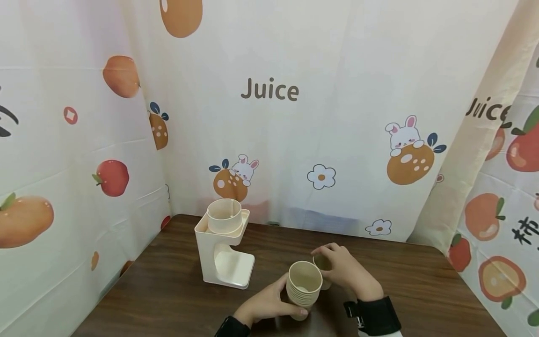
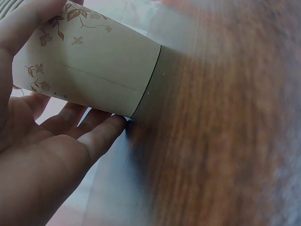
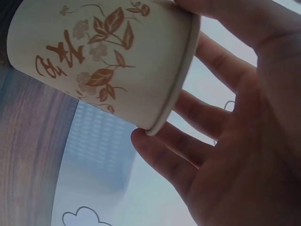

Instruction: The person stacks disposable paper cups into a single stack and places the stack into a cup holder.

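Note:
A nested stack of cream paper cups (image 1: 304, 295) stands on the wooden table, its open rims upward. My left hand (image 1: 271, 302) grips the stack low down, thumb on the near side; in the left wrist view the bottom paper cup (image 2: 94, 61) shows a brown leaf print and meets the tabletop. Just right of the stack, my right hand (image 1: 346, 269) holds a single paper cup (image 1: 323, 263) by its rim. That cup is partly hidden behind the stack. Brown flowers and lettering show on it in the right wrist view, with fingers (image 3: 164, 155) along the rim.
To the left stands a white C-shaped stand (image 1: 208, 255) with a cream cylinder (image 1: 224, 217) set in its top and a flat base. A fruit-printed curtain (image 1: 273, 131) surrounds the dark wooden table (image 1: 168, 290) at the back and sides.

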Demonstrator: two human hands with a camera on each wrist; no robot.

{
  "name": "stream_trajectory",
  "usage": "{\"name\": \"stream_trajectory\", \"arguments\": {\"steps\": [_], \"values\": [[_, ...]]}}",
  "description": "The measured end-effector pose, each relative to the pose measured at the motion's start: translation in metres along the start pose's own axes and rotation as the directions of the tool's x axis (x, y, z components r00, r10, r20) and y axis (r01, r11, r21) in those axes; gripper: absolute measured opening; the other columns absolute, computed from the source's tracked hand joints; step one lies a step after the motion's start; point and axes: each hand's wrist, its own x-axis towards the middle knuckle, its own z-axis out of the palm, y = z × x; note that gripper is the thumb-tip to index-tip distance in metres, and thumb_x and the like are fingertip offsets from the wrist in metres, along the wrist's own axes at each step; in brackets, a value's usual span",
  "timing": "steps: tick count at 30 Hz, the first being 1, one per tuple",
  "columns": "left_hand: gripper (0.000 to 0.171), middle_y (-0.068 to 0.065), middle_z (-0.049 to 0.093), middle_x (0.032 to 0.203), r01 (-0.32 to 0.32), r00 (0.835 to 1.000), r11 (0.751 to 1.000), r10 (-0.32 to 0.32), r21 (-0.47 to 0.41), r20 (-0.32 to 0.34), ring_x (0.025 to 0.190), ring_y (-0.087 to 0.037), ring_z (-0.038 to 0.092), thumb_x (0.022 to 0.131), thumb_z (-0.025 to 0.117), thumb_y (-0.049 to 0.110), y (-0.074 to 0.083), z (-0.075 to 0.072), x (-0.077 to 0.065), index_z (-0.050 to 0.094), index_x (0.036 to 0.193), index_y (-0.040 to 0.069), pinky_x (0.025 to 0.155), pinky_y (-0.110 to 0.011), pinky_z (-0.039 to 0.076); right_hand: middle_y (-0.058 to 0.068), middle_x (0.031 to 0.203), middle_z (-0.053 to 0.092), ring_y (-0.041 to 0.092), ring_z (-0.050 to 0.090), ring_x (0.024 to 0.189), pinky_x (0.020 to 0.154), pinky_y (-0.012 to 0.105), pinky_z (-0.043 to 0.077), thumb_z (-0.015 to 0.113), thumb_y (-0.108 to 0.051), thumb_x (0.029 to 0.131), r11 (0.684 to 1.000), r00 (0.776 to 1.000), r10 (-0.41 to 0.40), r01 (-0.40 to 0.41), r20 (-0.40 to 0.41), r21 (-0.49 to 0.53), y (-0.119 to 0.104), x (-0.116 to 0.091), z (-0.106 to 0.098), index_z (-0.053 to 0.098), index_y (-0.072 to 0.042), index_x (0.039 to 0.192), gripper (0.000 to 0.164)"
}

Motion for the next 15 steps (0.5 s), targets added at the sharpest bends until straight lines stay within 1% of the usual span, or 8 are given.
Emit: {"name": "stream_trajectory", "arguments": {"steps": [5,8,15], "values": [[0.083,0.009,0.046,0.134,0.016,1.0,1.0,-0.016,-0.016,0.004,0.123,-0.012,0.038,0.076,0.077,0.028,-0.0004,0.0002,-0.0003,0.027,0.14,0.044,0.102,-0.058,0.027,0.015,0.126,0.05,0.042,0.042,0.116,0.088,0.059,0.043,0.076,-0.029,0.077,1.0,1.0,0.002,-0.002,-0.013,0.017,0.0015,-0.0036,0.0026,0.06,-0.029,0.115,0.041],[0.083,0.009,0.047,0.134,0.016,1.0,1.0,-0.016,-0.015,0.009,0.123,-0.012,0.039,0.076,0.077,0.028,-0.0007,0.0006,-0.0002,0.027,0.14,0.044,0.102,-0.059,0.028,0.017,0.126,0.05,0.042,0.042,0.116,0.088,0.059,0.043,0.074,-0.033,0.078,1.0,1.0,-0.005,0.005,-0.02,0.008,0.0036,-0.0055,0.0047,0.06,-0.026,0.118,0.043],[0.084,0.01,0.045,0.135,0.025,1.0,1.0,-0.025,-0.008,-0.002,0.125,-0.015,0.036,0.075,0.077,0.029,0.0008,0.0002,-0.0005,0.026,0.14,0.045,0.102,-0.06,0.027,0.019,0.125,0.051,0.042,0.043,0.114,0.087,0.06,0.043,0.073,-0.033,0.079,0.998,0.995,-0.07,0.069,-0.068,-0.013,0.0089,-0.0076,0.0085,0.061,-0.023,0.121,0.045]]}}
